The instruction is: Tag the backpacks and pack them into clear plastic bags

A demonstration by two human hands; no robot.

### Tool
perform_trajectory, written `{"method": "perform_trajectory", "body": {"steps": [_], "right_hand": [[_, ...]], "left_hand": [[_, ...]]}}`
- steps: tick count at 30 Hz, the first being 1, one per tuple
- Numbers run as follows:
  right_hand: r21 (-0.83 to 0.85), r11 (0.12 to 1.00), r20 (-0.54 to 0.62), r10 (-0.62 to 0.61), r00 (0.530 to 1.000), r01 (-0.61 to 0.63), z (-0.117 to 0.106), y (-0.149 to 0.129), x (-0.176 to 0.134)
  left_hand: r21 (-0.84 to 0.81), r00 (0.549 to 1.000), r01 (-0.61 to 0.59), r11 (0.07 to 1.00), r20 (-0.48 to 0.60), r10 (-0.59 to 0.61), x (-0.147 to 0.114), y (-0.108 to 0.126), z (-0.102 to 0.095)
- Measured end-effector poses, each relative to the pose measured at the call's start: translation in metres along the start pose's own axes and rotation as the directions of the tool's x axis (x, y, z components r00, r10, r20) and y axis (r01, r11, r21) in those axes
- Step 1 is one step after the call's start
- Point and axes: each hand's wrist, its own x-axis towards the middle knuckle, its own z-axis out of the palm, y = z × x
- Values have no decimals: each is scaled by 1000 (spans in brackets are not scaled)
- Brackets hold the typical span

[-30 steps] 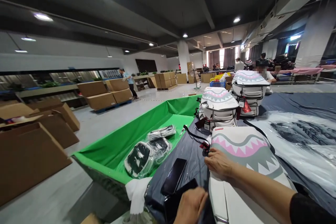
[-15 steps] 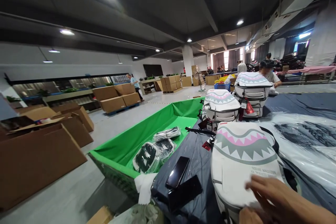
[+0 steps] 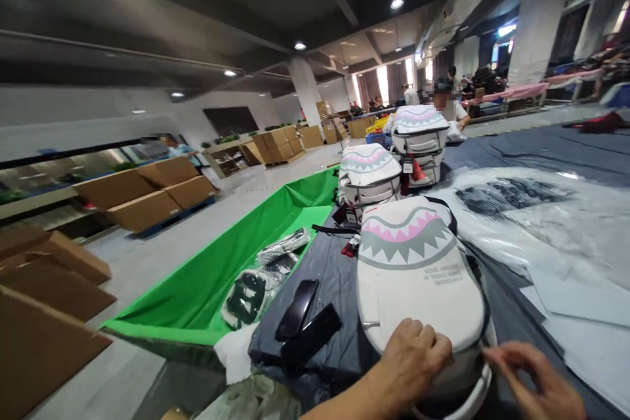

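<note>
A white backpack [image 3: 418, 289] with a pink and grey shark-tooth print lies face up before me on the dark-covered table. My left hand [image 3: 416, 357] is closed over its near end, knuckles up, gripping the fabric there. At the near right side of the bag, my right hand [image 3: 536, 377] has thumb and forefinger pinched together by the edge seam. What sits in that pinch is too small to make out. Just below the hands, a pale handle or strap [image 3: 475, 397] curves out from the bag.
Two phones [image 3: 298, 308] rest left of the bag. A green-lined bin [image 3: 197, 282] holds plastic-wrapped packs. More shark-print backpacks [image 3: 371, 174] stand beyond, near a seated person [image 3: 455, 115]. Clear plastic bags [image 3: 531, 210] and white sheets [image 3: 581, 289] lie right; cartons [image 3: 152, 190] stand left.
The view has swung right. My left hand has come up onto the bag's near end and closed; my right hand has moved from above the bag to its right edge and pinched.
</note>
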Motion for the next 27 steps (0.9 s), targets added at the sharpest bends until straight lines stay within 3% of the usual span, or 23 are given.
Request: {"method": "perform_trajectory", "body": {"steps": [1,3,6,8,12,14,17,19,21,23,25,27], "right_hand": [[5,997,-68,78,995,-78,-4,-4,13],[54,988,-158,153,975,-147,-6,-5,46],[163,986,-96,59,994,-43,11,2,99],[186,983,-24,4,1000,1,36,6,131],[168,986,98,-21,995,5,81,11,168],[158,987,144,-29,989,6,86,15,163],[102,995,122,-30,992,17,64,23,117],[51,998,124,-36,992,29,45,28,68],[6,996,211,-86,974,87,36,33,21],[-50,993,214,-95,972,109,38,38,-12],[-84,994,149,-55,987,68,45,40,-27],[-82,997,93,-3,996,11,50,37,-32]], "left_hand": [[-7,999,-53,999,-2,53,-3,1,-2],[1,988,-106,994,-110,105,-15,13,-4],[45,904,-65,997,-420,78,-36,36,1],[51,872,-56,997,-484,73,-41,40,3],[-17,982,-81,997,-173,77,-17,17,-13],[-44,982,3,999,-189,-11,-3,4,-21],[-189,967,3,982,-248,-51,-3,8,-21],[-277,986,23,961,-153,-67,-15,23,-13],[-285,995,98,953,37,-91,-23,41,-1],[-268,949,185,945,298,-102,-17,52,9],[-265,836,273,925,541,-92,3,56,12],[-266,729,353,897,679,-86,25,54,9]]}}
